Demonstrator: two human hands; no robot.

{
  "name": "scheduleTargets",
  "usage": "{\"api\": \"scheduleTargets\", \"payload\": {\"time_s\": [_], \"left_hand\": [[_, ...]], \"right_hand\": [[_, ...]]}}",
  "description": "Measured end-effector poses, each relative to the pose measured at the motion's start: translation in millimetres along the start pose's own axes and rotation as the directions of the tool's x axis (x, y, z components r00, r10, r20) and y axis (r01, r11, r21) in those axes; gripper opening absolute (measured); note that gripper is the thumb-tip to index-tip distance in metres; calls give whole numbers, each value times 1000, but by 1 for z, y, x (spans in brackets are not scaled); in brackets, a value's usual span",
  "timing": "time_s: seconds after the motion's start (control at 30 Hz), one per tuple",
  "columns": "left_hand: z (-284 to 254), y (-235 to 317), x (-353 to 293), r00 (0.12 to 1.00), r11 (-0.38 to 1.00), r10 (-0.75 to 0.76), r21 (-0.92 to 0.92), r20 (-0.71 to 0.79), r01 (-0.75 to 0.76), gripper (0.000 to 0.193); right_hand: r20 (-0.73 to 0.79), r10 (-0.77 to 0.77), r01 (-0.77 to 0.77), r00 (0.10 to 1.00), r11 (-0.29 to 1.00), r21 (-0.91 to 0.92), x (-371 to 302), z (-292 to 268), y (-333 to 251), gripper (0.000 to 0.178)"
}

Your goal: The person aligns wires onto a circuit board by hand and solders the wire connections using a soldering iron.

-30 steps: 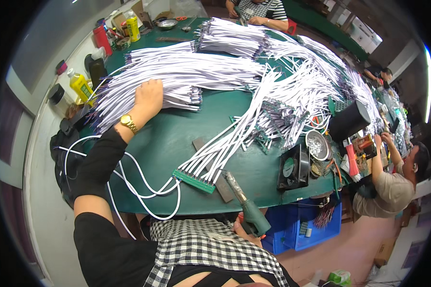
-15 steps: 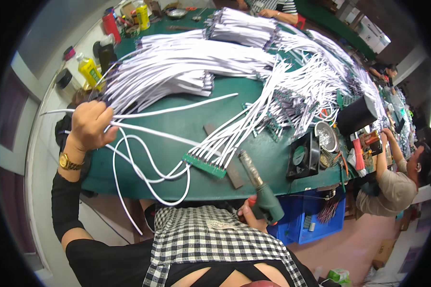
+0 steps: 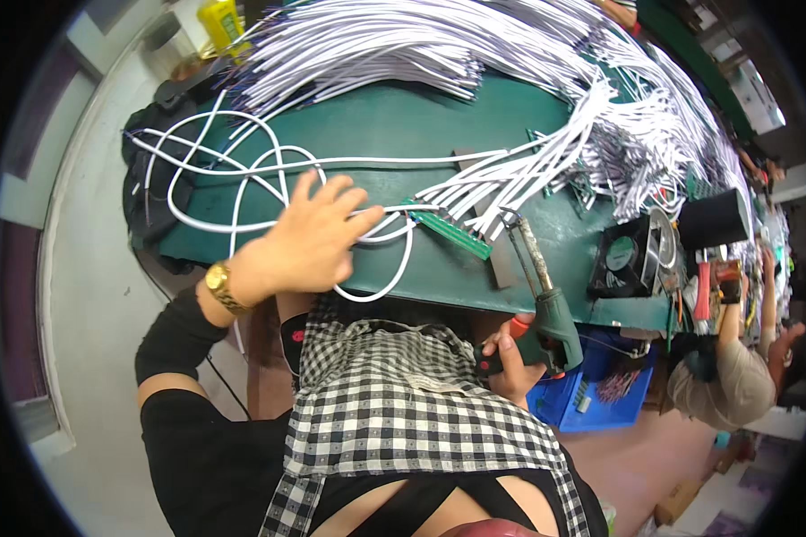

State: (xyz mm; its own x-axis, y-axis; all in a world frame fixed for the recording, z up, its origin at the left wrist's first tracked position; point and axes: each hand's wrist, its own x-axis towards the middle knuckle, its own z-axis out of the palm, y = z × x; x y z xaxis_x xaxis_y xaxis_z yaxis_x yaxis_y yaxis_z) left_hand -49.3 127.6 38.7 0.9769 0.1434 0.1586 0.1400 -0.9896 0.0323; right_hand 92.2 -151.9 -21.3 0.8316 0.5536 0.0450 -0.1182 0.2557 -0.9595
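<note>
Prob. mid board-wiring step, we had the green board (image 3: 452, 234) near the near edge of the surface (image 3: 376, 116). L hand (image 3: 309, 233), fingers wide, was by loose white cables (image 3: 376, 161); R hand (image 3: 510, 362) gripped the green tool (image 3: 557, 331). Next move prob. needed a cable pinched.

White cables (image 3: 376, 40) bright; edges bowed; far right dim, perhaps blurred.
</note>
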Motion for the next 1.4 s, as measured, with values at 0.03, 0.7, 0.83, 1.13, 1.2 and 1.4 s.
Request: {"api": "scheduleTargets", "payload": {"time_s": [0.03, 0.7, 0.83, 1.13, 1.2, 1.4], "left_hand": [[10, 9, 8, 996, 987, -22, -158, -89, 7, 50], [44, 63, 40, 899, 371, -437, -918, -41, 138, 6], [34, 81, 33, 933, 584, -169, -795, -318, -165, 11], [52, 95, 32, 880, 576, -147, -762, -452, -296, 24], [53, 95, 33, 887, 548, -165, -788, -432, -282, 24], [58, 93, 38, 879, 545, -185, -790, -439, -280, 16]], "right_hand": [[23, -11, 11, 1000, 1000, -12, -4, -1, 2, 36], [215, -5, 30, 977, 993, -113, -10, -13, 23, 37], [218, -17, 0, 976, 997, 78, 7, 21, 17, 45], [184, 37, -95, 982, 945, 313, 32, 46, 3, 46], [175, 34, -86, 984, 950, 301, 33, 46, 6, 46], [170, 51, -95, 984, 962, 257, 36, 47, 4, 46]]}}
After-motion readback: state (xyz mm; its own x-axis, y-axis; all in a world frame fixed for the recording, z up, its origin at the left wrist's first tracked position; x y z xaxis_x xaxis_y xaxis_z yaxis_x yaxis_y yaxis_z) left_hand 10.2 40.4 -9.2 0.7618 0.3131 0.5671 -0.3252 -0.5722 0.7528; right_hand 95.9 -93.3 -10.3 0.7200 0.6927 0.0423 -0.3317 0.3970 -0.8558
